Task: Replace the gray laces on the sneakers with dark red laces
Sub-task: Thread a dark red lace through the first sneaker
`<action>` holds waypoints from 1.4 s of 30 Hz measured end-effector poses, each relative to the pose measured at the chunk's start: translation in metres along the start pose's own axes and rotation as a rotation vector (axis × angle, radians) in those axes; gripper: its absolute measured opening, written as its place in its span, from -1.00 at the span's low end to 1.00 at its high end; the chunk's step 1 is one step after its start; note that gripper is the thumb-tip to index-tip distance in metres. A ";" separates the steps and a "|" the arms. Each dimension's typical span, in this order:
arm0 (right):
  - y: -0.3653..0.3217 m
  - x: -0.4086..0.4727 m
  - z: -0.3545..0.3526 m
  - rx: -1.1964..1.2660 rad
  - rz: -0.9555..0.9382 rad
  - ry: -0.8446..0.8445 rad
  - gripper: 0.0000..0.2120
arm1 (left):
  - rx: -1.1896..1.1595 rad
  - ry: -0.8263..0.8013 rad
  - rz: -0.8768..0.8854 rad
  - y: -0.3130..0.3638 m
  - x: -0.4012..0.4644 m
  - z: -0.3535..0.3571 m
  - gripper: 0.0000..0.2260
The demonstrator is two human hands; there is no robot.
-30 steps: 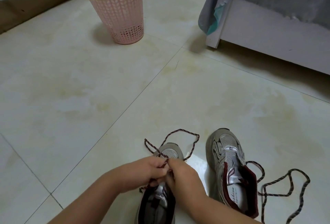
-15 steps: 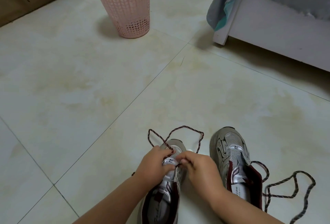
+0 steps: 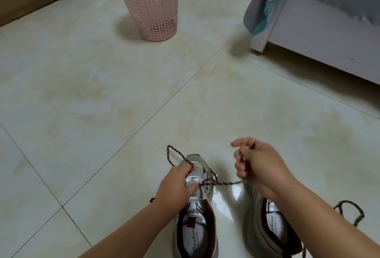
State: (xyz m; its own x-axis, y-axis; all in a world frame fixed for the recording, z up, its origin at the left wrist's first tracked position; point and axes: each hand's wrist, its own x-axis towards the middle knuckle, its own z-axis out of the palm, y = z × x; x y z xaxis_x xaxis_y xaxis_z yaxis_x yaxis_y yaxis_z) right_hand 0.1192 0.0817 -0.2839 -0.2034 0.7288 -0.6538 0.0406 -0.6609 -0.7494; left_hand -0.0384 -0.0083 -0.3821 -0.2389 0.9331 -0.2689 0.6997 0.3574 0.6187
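Observation:
Two grey and silver sneakers with dark red lining stand on the tiled floor. My left hand [image 3: 176, 188] grips the left sneaker [image 3: 196, 212] at its toe end, thumb pressed beside an eyelet. A dark red lace [image 3: 221, 183] runs taut from that eyelet to my right hand [image 3: 257, 165], which is curled round it, raised to the right. The lace's other part loops on the floor past the toe. My right forearm covers most of the right sneaker [image 3: 267, 229]. A second dark red lace [image 3: 349, 208] lies on the floor to the right.
A pink perforated plastic basket [image 3: 153, 5] stands on the floor at the back. A white cabinet [image 3: 318, 38] with grey and teal cloth hanging over its corner is at the back right. A wooden base with white cloth sits at the far left.
My right hand has left the shoe and pulled the lace out to the right until it is taut. The big loop beyond the toe has shrunk. My left hand stays on the left sneaker.

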 end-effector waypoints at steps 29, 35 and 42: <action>0.052 0.035 0.013 -0.612 -0.088 -0.229 -0.82 | -0.309 -0.045 -0.125 0.010 0.000 -0.034 -0.78; 0.066 0.005 0.020 -1.119 -0.080 -0.171 -0.50 | -0.054 -0.127 0.001 0.002 0.001 -0.013 -0.92; 0.051 0.002 0.025 -1.341 -0.140 -0.241 -0.64 | -0.066 -0.069 -0.026 0.001 0.000 0.000 -0.85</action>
State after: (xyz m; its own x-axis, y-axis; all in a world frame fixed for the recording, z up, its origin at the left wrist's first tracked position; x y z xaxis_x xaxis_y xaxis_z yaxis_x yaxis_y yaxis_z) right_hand 0.0961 0.0445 -0.3209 -0.4422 0.6342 -0.6343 0.8851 0.1942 -0.4228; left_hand -0.0380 -0.0085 -0.3813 -0.2074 0.9194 -0.3343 0.6478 0.3852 0.6573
